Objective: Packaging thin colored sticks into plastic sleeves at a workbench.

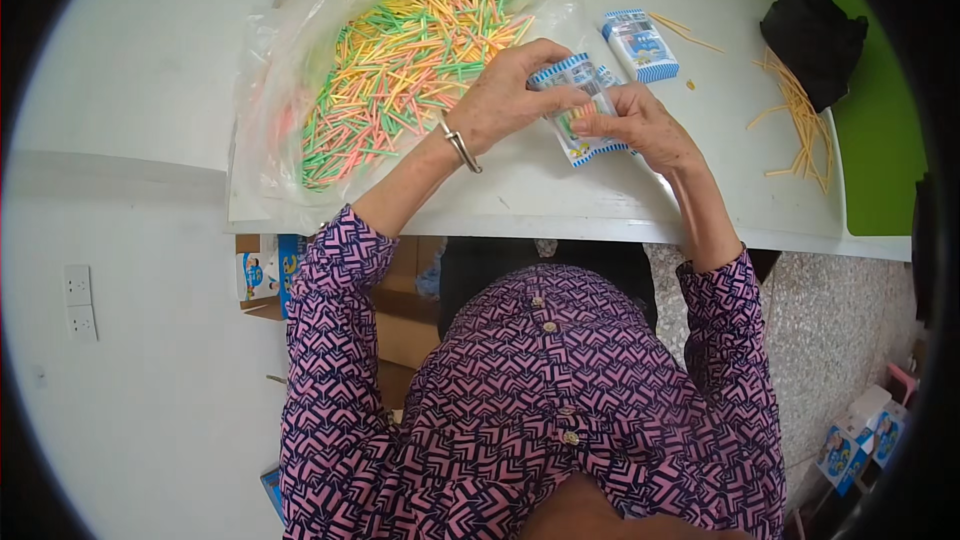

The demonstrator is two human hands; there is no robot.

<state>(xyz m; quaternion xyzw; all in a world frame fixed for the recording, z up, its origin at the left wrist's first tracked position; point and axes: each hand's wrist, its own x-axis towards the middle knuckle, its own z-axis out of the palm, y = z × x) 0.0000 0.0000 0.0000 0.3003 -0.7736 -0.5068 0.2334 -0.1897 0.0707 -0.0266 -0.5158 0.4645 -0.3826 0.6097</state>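
The left hand [515, 90] and right hand [650, 130] both have fingers clamped on at least one blue-and-white packet [580, 147] above the table [560, 210]. Similar packs [640, 45] lie in two spots beyond. One clear bag [270, 110], left, holds coloured sticks [420, 80] too many to count.
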